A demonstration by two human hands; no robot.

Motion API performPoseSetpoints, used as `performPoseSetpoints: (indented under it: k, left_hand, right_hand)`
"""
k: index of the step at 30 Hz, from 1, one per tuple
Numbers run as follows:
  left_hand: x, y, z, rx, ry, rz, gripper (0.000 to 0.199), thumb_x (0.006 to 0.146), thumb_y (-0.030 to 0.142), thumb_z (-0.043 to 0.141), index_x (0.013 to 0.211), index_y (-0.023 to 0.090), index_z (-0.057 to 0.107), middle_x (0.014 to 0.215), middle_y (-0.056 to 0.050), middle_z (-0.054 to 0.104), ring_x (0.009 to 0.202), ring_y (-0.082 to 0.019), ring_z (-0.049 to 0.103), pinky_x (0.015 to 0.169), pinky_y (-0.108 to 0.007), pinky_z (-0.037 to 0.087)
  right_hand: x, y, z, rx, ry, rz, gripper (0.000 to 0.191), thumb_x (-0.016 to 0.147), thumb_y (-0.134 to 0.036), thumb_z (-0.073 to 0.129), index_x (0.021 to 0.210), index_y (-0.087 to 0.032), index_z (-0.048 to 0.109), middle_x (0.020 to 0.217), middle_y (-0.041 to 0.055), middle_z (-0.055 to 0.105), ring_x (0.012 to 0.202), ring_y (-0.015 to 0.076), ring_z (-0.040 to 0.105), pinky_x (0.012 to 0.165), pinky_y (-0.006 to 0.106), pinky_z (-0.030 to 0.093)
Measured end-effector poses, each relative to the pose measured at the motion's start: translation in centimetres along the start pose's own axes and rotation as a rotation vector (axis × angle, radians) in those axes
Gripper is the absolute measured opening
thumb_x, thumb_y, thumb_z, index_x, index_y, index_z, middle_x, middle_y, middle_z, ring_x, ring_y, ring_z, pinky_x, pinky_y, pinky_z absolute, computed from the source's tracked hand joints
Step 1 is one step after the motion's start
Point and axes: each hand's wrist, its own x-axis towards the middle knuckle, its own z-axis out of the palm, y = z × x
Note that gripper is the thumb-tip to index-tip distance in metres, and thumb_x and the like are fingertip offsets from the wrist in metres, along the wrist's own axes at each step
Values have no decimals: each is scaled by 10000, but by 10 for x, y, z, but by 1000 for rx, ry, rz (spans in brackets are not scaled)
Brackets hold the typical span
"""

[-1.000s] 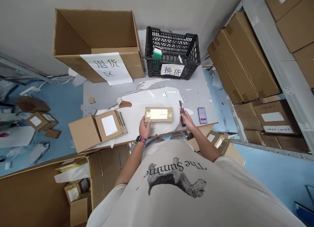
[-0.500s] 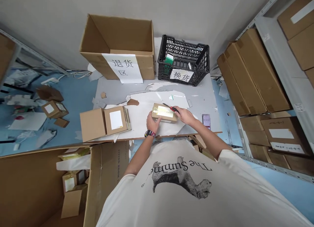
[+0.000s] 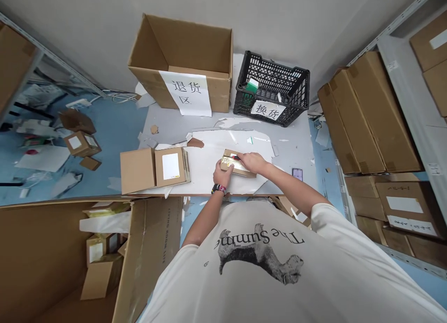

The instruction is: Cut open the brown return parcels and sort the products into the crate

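A small cardboard box (image 3: 246,173) with a pale label and shiny tape lies on the white sheet (image 3: 206,162) near the table's front edge. My left hand (image 3: 222,173) grips the box's left end, thumb on top. In my right hand (image 3: 254,163) is a red and black utility knife (image 3: 236,158), held over the top of the box toward its left part. The fingers hide most of the knife, and I cannot make out its blade.
Behind stand a big open carton (image 3: 220,92) and a black plastic crate (image 3: 291,92) with a few items. Cardboard boxes (image 3: 138,170) sit left on the table, a phone-like object (image 3: 297,174) right. A large carton (image 3: 150,248) holding parcels stands lower left; a shelf rack (image 3: 415,104) is right.
My right hand has moved left across the box top with the utility knife. The left hand still grips the box's left end. The whole view has shifted slightly.
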Motion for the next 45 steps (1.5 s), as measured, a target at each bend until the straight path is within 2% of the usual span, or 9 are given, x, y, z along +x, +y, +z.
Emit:
performPoseSetpoints:
  k: [6, 16, 22, 29, 38, 45]
  left_hand:
    - [-1, 1, 1, -9, 2, 10, 774, 952, 636, 875, 1620, 315, 652, 1449, -122, 828, 1328, -403, 776, 1158, -552, 588]
    - [-5, 3, 0, -25, 15, 12, 771, 951, 614, 898, 1618, 299, 675, 1455, -120, 831, 1327, -388, 787, 1152, -519, 605]
    - [-8, 10, -2, -3, 25, -11, 728, 966, 575, 903, 1608, 312, 680, 1429, -81, 848, 1278, -305, 815, 1108, -393, 630]
    - [-10, 15, -3, -11, 33, -9, 729, 959, 539, 921, 1606, 294, 693, 1474, -98, 829, 1328, -322, 799, 1149, -411, 616]
    - [-12, 15, -4, -42, 24, 21, 712, 967, 530, 907, 1603, 294, 691, 1480, -92, 826, 1335, -318, 793, 1165, -415, 610]
    - [-11, 13, -2, -29, 22, 35, 689, 977, 519, 897, 1595, 298, 690, 1478, -86, 827, 1318, -309, 799, 1143, -407, 621]
  right_hand:
    - [7, -5, 5, -18, -7, -19, 370, 1225, -299, 397, 1466, -173, 647, 1269, 216, 864, 1193, 362, 840, 1041, 436, 590]
    - [11, -5, 8, -52, -22, -89, 339, 1175, -220, 465, 1458, -157, 641, 1239, 223, 863, 1228, 371, 828, 1043, 435, 587]
    - [6, -8, 3, -114, -63, -123, 349, 1214, -262, 396, 1474, -157, 603, 1211, 206, 866, 1208, 359, 838, 1002, 424, 601]
    - [10, -11, 10, -91, -71, -87, 357, 1226, -290, 388, 1489, -150, 584, 1282, 236, 842, 1241, 374, 826, 975, 427, 613]
    - [4, -5, 6, 13, -106, -127, 305, 1216, -231, 432, 1476, -170, 579, 1331, 199, 837, 1226, 329, 818, 969, 371, 581]
    - [5, -4, 9, 42, -95, -22, 378, 1223, -316, 439, 1537, -171, 593, 1396, 207, 828, 1235, 361, 822, 978, 418, 620]
